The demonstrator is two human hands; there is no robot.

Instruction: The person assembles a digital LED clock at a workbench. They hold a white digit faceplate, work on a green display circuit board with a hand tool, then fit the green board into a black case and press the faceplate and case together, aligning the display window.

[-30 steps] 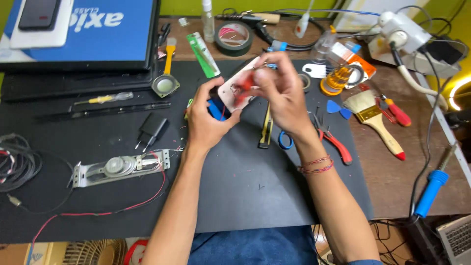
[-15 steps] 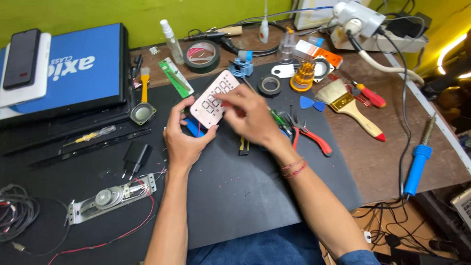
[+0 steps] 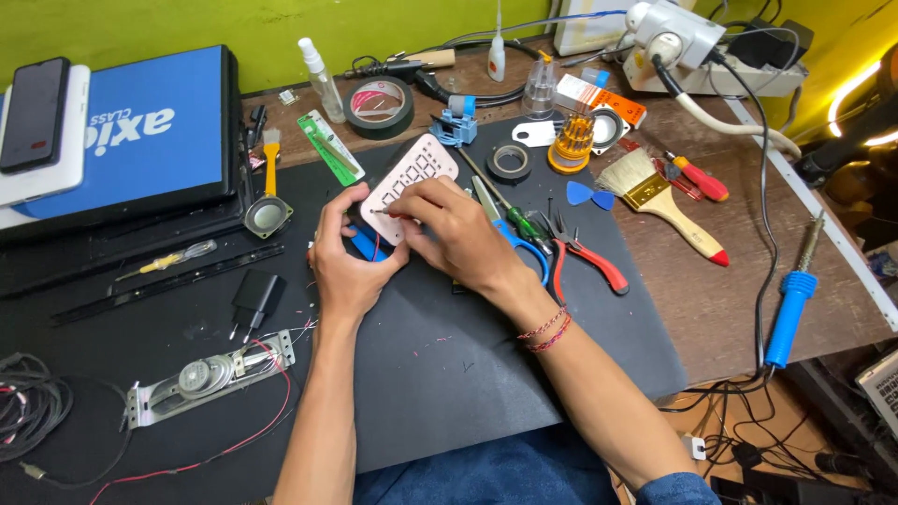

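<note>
My left hand grips the lower edge of a small pink-white plastic panel with rows of slots, held tilted above the black work mat. My right hand pinches a thin tool whose tip touches the panel's lower left part. A blue piece and a thin red wire show between my hands under the panel. Both forearms reach in from the bottom edge.
Red-handled pliers, blue scissors, a paint brush and a blue soldering iron lie to the right. Tape rolls, a spray bottle at the back. A speaker strip with wires, a black charger and a blue box left.
The view has shifted so the table sits further right and lower. The panel now rests lower in my left hand, and my right hand has come onto its lower edge with the thin tool.
</note>
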